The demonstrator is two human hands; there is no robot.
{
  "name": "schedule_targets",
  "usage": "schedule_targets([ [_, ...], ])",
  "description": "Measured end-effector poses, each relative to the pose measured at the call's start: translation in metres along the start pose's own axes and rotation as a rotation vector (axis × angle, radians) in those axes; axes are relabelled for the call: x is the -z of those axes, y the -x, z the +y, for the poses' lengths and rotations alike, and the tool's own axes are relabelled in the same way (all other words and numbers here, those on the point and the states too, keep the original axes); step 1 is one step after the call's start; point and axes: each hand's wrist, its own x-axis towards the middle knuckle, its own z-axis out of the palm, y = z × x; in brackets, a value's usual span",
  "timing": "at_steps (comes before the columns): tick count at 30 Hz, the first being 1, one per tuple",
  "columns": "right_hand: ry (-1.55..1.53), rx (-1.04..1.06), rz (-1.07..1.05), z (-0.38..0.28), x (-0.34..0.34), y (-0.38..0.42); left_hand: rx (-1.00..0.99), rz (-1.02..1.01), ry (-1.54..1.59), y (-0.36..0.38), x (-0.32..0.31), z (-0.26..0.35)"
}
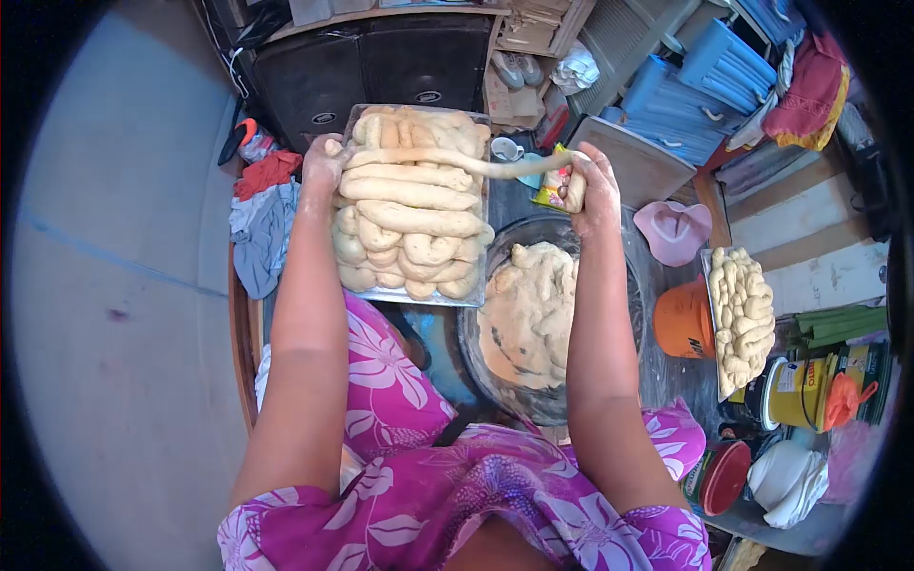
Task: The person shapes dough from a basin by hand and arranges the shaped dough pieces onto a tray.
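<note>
From the head view, one long dough rope [457, 162] stretches between two hands over the tray [419, 297] heaped with rolled ropes. The left hand [324, 157] closes its fingers on one end, and the right hand [588, 190] fists the other. Below, one bowl [476, 357] of dough; to the right, a second loaded tray [712, 381].
</note>
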Motion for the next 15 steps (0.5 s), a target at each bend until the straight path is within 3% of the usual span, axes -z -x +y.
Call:
schedule_targets([
  [3, -0.187, 0.132, 0.069, 0.006, -0.018, -0.005, -0.043, 0.013, 0.066, 0.012, 0.008, 0.026],
  [4, -0.202, 0.152, 0.066, 0.009, -0.024, -0.008, 0.148, -0.1, 0.193, 0.018, 0.013, 0.045],
  [5, -0.201, 0.148, 0.068, 0.008, -0.037, -0.013, 0.152, -0.101, 0.192, 0.012, 0.013, 0.038],
  [7, -0.033, -0.008, -0.045, 0.008, -0.068, -0.025, 0.072, -0.284, -0.055, -0.002, 0.012, 0.022],
  [8, -0.1, -0.077, -0.165, 0.018, -0.081, -0.035, 0.075, -0.288, -0.054, -0.004, 0.01, 0.021],
  [10, -0.168, -0.15, -0.283, 0.038, -0.103, -0.045, -0.383, 0.124, -0.541, -0.005, 0.002, 0.022],
  [11, 0.024, -0.219, -0.304, 0.045, -0.114, -0.046, -0.381, 0.123, -0.541, -0.003, -0.001, 0.029],
  [12, 0.217, -0.284, -0.325, 0.051, -0.12, -0.051, -0.313, -0.06, -0.281, -0.002, -0.005, 0.042],
  [13, 0.216, -0.283, -0.327, 0.066, -0.118, -0.063, -0.241, -0.241, -0.02, 0.001, -0.01, 0.052],
  [15, 1.113, 0.412, -0.128, 0.098, -0.111, -0.077, -0.192, -0.213, 0.008, 0.007, -0.026, 0.042],
])
